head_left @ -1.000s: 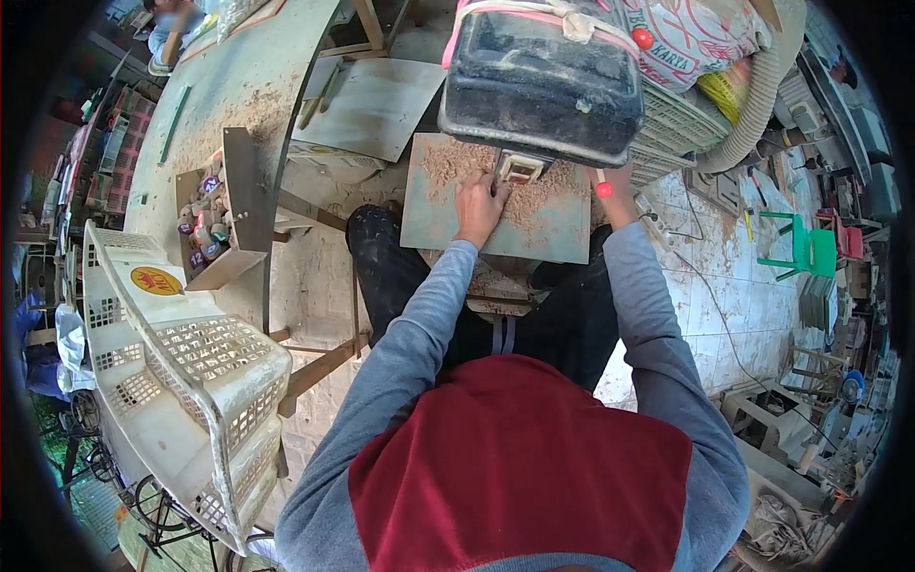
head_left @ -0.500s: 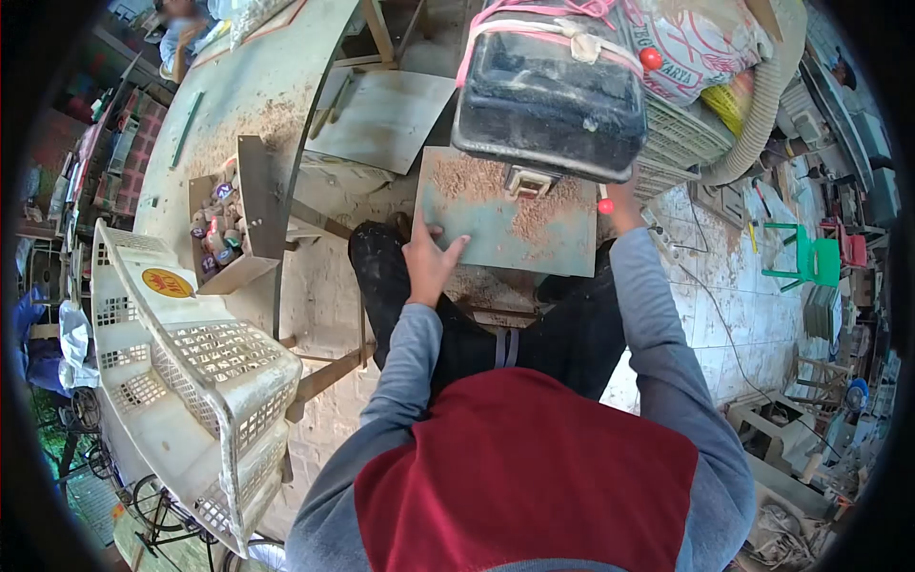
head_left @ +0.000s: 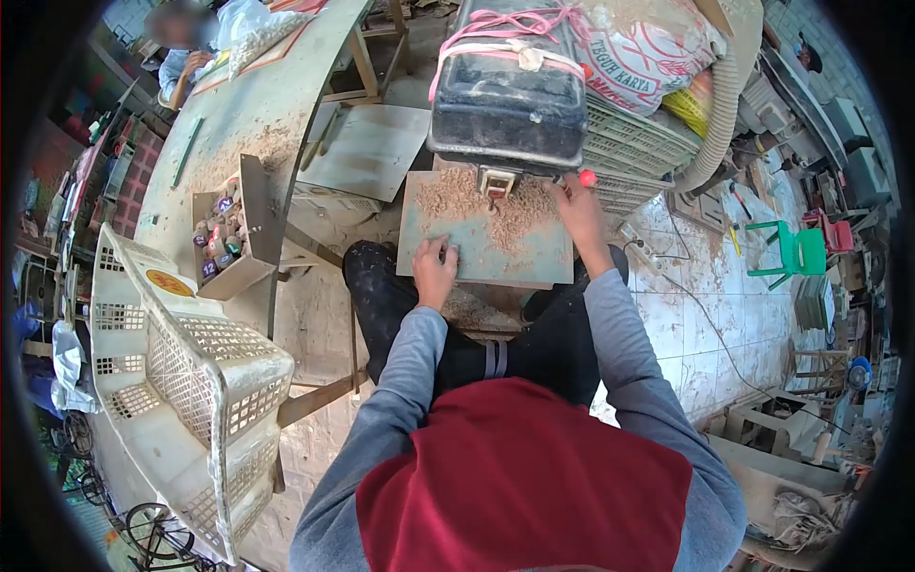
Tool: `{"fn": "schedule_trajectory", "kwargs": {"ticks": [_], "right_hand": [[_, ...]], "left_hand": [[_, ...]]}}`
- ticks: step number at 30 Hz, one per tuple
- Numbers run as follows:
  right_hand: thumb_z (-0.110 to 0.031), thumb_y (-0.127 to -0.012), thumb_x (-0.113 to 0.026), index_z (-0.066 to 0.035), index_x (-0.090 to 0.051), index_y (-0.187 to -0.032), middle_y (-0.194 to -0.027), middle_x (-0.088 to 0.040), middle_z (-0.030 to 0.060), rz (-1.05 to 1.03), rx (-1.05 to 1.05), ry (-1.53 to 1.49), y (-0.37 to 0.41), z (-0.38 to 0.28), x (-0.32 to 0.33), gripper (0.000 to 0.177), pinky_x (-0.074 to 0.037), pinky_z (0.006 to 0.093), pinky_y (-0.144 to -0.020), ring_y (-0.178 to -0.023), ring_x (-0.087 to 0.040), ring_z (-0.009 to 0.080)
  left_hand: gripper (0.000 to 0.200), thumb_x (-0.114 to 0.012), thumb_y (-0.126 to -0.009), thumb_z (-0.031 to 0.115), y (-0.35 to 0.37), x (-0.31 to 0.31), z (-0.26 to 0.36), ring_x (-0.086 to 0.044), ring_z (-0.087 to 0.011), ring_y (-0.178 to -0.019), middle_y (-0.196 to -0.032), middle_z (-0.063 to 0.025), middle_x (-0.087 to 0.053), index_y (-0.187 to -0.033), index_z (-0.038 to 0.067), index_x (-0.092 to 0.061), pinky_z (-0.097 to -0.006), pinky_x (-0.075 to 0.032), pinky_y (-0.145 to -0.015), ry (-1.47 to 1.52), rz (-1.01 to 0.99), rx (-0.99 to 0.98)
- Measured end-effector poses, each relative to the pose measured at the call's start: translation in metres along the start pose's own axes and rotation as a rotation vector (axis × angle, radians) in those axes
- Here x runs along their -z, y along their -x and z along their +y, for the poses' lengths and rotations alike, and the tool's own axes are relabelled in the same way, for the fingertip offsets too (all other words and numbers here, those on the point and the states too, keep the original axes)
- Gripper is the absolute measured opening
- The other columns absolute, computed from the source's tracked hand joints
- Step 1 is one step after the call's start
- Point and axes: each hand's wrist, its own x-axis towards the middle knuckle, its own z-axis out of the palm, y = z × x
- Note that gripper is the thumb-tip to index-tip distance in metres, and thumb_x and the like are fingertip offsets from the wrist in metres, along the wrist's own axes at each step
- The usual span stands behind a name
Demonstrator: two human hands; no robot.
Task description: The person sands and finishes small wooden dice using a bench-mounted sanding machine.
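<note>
long curved dusty workbench (head_left: 238, 105) runs up the left side, shavings scattered on top. white plastic lattice basket (head_left: 191, 381) leans against its near edge. black boxy machine housing tied with pink cord (head_left: 505, 95) sits top centre; a printed white sack (head_left: 648, 57) and a pale green slatted crate (head_left: 639, 143) are stacked just to its right, with a beige ribbed hose (head_left: 724, 105) curving down beside them.

flat grey-green metal plate (head_left: 477, 253) sits directly under the housing, over the person's knees. wood shavings are piled on its far half, the near half is mostly bare. open wooden box of small coloured pieces (head_left: 224, 238) is fixed to the bench edge, well left of the plate.

right hand (head_left: 575, 205) is at the plate's far right corner, fingers curled shut around the stem of the small red ball knob (head_left: 588, 178); the knob shows just above the fingertips.

left hand (head_left: 436, 267) rests on the plate's near left part, at the edge of the shavings. knuckles are bent and the fingers half curled, tips down on the surface. cannot tell if anything is pinched under them.
</note>
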Motion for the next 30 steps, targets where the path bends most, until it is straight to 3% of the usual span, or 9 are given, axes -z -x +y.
{"fn": "schedule_trajectory", "kwargs": {"ticks": [3,5,14,18,19,20,24,28,30], "right_hand": [[-0.039,-0.087,-0.063,-0.002,-0.066,-0.085,-0.076,-0.065,0.0210,0.027,-0.008,-0.087,-0.003,0.001,-0.001,0.036,-0.047,0.0484,-0.065,-0.078,-0.064,0.0421],[-0.032,-0.089,-0.059,-0.012,-0.062,-0.116,-0.081,-0.068,0.0205,0.062,0.143,0.065,-0.026,0.004,-0.001,0.033,-0.049,0.0523,-0.066,-0.076,-0.065,0.0420],[-0.013,-0.085,-0.061,-0.019,-0.062,-0.121,-0.087,-0.069,0.0166,0.481,0.446,-0.091,-0.084,0.014,-0.023,0.036,-0.051,0.0459,-0.060,-0.073,-0.067,0.0358],[-0.016,-0.086,-0.061,-0.019,-0.056,-0.127,-0.091,-0.069,0.0161,0.340,0.371,-0.828,-0.125,0.063,-0.075,0.042,-0.050,0.0475,-0.064,-0.077,-0.067,0.0367],[-0.017,-0.086,-0.060,-0.020,-0.054,-0.129,-0.091,-0.069,0.0167,0.484,0.424,-0.206,-0.100,0.032,-0.049,0.043,-0.049,0.0484,-0.065,-0.079,-0.067,0.0375],[-0.020,-0.087,-0.059,-0.020,-0.055,-0.126,-0.092,-0.069,0.0162,0.464,0.419,-0.210,-0.097,0.038,-0.049,0.039,-0.049,0.0487,-0.065,-0.080,-0.066,0.0388],[-0.028,-0.090,-0.058,-0.011,-0.065,-0.102,-0.085,-0.068,0.0208,0.027,0.276,0.354,-0.053,-0.004,0.012,0.023,-0.050,0.0486,-0.066,-0.082,-0.065,0.0413],[-0.043,-0.090,-0.064,-0.002,-0.058,-0.074,-0.056,-0.050,0.0072,-0.600,0.290,-0.106,-0.005,0.007,0.063,0.044,-0.040,0.0349,-0.054,-0.053,-0.051,0.0159],[-0.043,-0.090,-0.065,-0.003,-0.055,-0.070,-0.055,-0.045,0.0028,-0.616,0.208,-0.237,0.016,-0.017,0.090,0.046,-0.036,0.0317,-0.053,-0.054,-0.044,0.0115]], "left_hand": [[0.025,-0.067,-0.081,0.007,-0.001,0.000,-0.006,-0.062,-0.0261,-0.072,-0.083,-0.0132,-0.061,-0.105,-0.001,-0.068,-0.0355,-0.050,-0.069,0.033,0.004,-0.003],[0.025,-0.066,-0.082,0.006,-0.002,0.002,-0.001,-0.062,-0.0260,-0.073,-0.083,-0.0136,-0.060,-0.106,-0.002,-0.068,-0.0349,-0.050,-0.070,0.078,-0.002,0.015],[0.029,-0.060,-0.078,0.003,0.001,-0.001,-0.007,-0.060,-0.0277,-0.078,-0.085,-0.0114,-0.059,-0.106,0.002,-0.068,-0.0396,-0.047,-0.072,0.077,-0.002,0.021],[0.030,-0.058,-0.079,0.000,-0.003,0.003,-0.004,-0.061,-0.0269,-0.078,-0.089,-0.0146,-0.060,-0.108,-0.001,-0.067,-0.0339,-0.049,-0.074,0.077,-0.039,0.016],[0.030,-0.058,-0.079,0.000,0.000,0.004,-0.005,-0.061,-0.0273,-0.078,-0.090,-0.0147,-0.060,-0.108,-0.001,-0.066,-0.0342,-0.049,-0.074,0.067,-0.053,0.022],[0.030,-0.058,-0.079,0.000,0.000,0.004,-0.004,-0.061,-0.0277,-0.079,-0.090,-0.0148,-0.060,-0.108,-0.001,-0.066,-0.0345,-0.049,-0.074,0.058,-0.056,0.024],[0.028,-0.060,-0.083,0.005,-0.001,0.018,0.006,-0.062,-0.0242,-0.080,-0.094,-0.0135,-0.063,-0.109,-0.001,-0.067,-0.0328,-0.049,-0.076,0.149,-0.134,0.116],[0.026,-0.061,-0.087,0.011,-0.007,0.010,0.004,-0.064,-0.0245,-0.081,-0.093,-0.0141,-0.065,-0.108,-0.002,-0.068,-0.0346,-0.050,-0.077,0.306,-0.003,0.215],[0.024,-0.059,-0.090,0.012,-0.012,0.015,0.015,-0.064,-0.0204,-0.083,-0.094,-0.0125,-0.067,-0.107,-0.002,-0.068,-0.0325,-0.050,-0.078,0.386,0.148,0.255]]}}
